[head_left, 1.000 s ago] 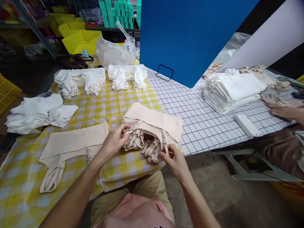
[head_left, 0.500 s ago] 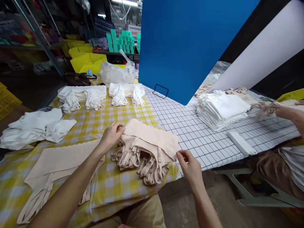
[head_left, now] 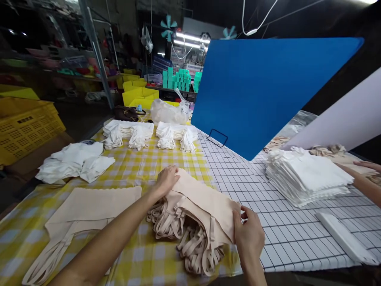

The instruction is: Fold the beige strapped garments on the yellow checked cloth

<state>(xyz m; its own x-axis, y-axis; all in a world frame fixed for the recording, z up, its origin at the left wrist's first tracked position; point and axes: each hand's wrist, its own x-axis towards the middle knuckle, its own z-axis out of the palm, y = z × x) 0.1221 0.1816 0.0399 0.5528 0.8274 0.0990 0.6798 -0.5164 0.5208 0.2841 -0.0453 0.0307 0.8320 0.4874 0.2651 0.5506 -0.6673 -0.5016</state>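
A folded stack of beige camisoles [head_left: 205, 196] lies in front of me, its thin straps bunched toward me. At the stack's far left corner, my left hand [head_left: 167, 182] is closed on the edge, with some fingers hidden. My right hand [head_left: 249, 230] grips the right end between thumb and fingers. To the left, another beige camisole [head_left: 92, 204] is spread flat with its straps trailing toward me, partly covered by my left forearm.
Two folded white stacks with straps [head_left: 127, 133] sit farther back, beside a plastic bag [head_left: 169, 111]. Loose white garments [head_left: 76, 161] lie at left. Rightward are a blue board [head_left: 256, 95], a white stack [head_left: 309, 174], a white bar-shaped object [head_left: 345, 238] and another person's hand [head_left: 367, 166].
The view has tilted upward. My right hand has gone from pinching the stack's corner to gripping its right end more fully. My left hand stays at the opposite corner.
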